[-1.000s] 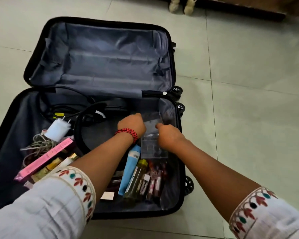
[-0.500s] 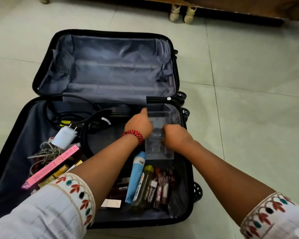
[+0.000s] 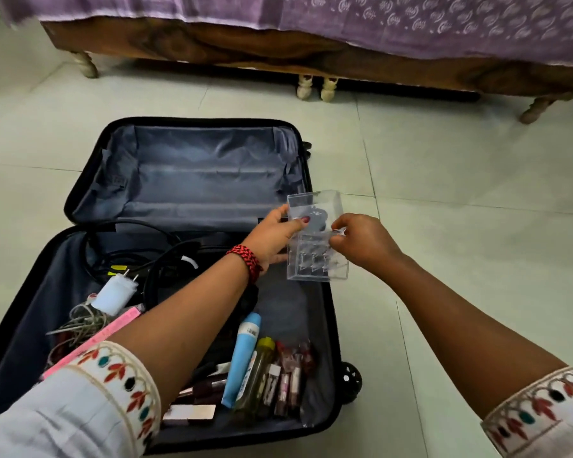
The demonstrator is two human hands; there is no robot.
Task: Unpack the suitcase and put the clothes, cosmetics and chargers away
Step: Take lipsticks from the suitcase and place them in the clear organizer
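Observation:
An open black suitcase (image 3: pixel 325 325) lies on the tiled floor, its lid half bare. A clear plastic organiser box (image 3: pixel 315 256) hangs above the suitcase's right rim. My left hand (image 3: pixel 275 236) holds its left side, thumb on the front. My right hand (image 3: pixel 361 242) pinches its right edge. In the lower half lie a blue tube (image 3: pixel 244 355), a yellow-capped bottle (image 3: pixel 257 375), several lipsticks (image 3: pixel 288 381), a pink box (image 3: pixel 113 332), a white charger plug (image 3: pixel 115 292) and black cables (image 3: pixel 136 249).
A wooden bed (image 3: pixel 278 51) with a purple sheet (image 3: pixel 411 18) stands beyond the suitcase, its pale legs (image 3: pixel 315 87) on the floor. Pale green floor tiles (image 3: pixel 460 193) spread to the right of the suitcase. A tangle of grey cord (image 3: pixel 80 322) lies at the left.
Both hands have lifted the clear box up out of the suitcase and a little to the right. The view has tilted up, bringing the bed into sight.

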